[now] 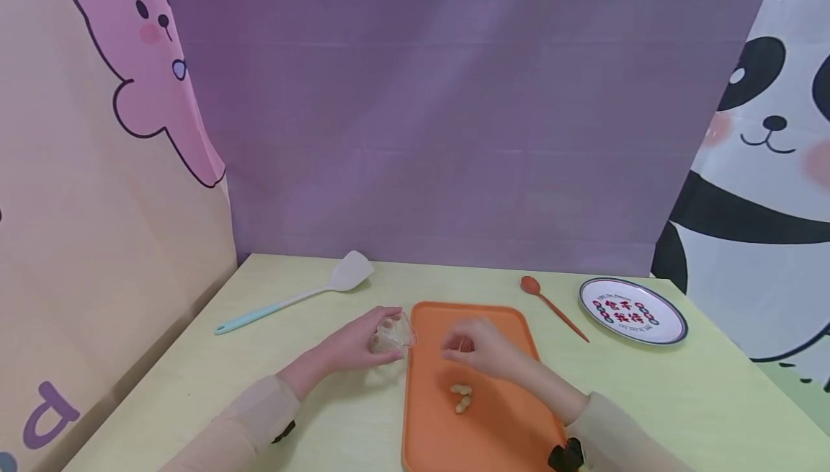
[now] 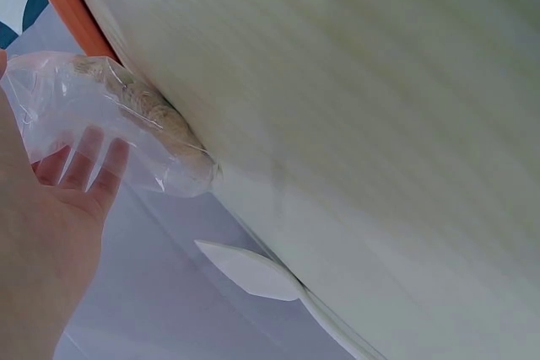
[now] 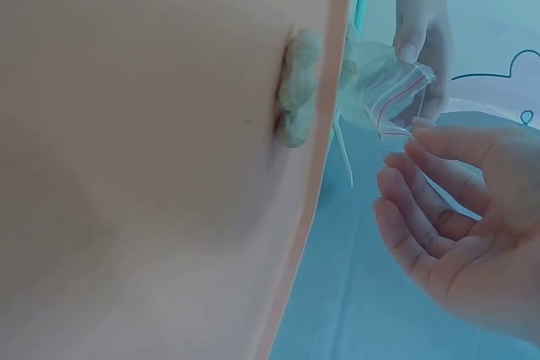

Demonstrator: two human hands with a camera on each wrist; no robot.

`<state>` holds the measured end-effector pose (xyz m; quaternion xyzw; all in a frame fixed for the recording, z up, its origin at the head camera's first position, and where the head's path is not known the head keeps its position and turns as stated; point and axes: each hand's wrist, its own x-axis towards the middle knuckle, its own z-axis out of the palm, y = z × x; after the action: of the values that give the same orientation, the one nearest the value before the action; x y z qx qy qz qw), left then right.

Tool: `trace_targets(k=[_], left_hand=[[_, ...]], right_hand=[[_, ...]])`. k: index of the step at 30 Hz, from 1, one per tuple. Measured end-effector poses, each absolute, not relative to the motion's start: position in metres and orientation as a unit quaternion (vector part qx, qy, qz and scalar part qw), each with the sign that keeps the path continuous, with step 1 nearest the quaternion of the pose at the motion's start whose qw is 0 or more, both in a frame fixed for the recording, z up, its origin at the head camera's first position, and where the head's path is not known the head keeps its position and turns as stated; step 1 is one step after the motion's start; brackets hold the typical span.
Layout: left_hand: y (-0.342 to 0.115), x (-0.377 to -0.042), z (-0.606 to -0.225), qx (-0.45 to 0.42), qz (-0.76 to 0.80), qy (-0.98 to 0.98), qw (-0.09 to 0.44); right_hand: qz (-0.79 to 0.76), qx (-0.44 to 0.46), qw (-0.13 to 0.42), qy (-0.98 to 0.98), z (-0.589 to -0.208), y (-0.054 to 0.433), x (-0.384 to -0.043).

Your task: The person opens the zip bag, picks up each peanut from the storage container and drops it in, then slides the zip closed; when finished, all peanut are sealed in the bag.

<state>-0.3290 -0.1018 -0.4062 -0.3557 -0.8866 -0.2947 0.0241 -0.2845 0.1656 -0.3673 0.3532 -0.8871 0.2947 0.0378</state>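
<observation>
My left hand (image 1: pixel 366 342) holds a clear zip bag (image 1: pixel 393 335) beside the tray's left edge, thumb and fingers around it. In the left wrist view, tan peanuts (image 2: pixel 160 115) lie inside the bag, and fingers show through the plastic. The bag's mouth, with a red seal line, faces my right hand (image 1: pixel 483 348). That hand hovers over the orange tray (image 1: pixel 428 414), its fingers loosely bent. In the right wrist view, no object shows in its grasp. Two peanuts (image 1: pixel 462 399) in their shells lie on the tray below it.
A white spatula (image 1: pixel 350 272) with a light blue handle lies at the back left. Right of the tray are a red-orange spoon (image 1: pixel 532 286) and a white plate (image 1: pixel 632 311) with a dark rim and red lettering. A purple cloth (image 1: pixel 428 133) hangs behind the table.
</observation>
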Motion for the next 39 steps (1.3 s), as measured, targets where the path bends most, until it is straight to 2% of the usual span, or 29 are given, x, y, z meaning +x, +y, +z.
trace_targets(k=[22, 39], left_hand=[[-0.101, -0.33, -0.408, -0.359, -0.295, -0.885, 0.02], [-0.101, -0.329, -0.407, -0.357, -0.293, -0.887, 0.014]], right_hand=[[0.279, 0.32, -0.068, -0.903, -0.379, 0.187, -0.277], [0.258, 0.314, -0.084, -0.91, -0.381, 0.187, -0.281]])
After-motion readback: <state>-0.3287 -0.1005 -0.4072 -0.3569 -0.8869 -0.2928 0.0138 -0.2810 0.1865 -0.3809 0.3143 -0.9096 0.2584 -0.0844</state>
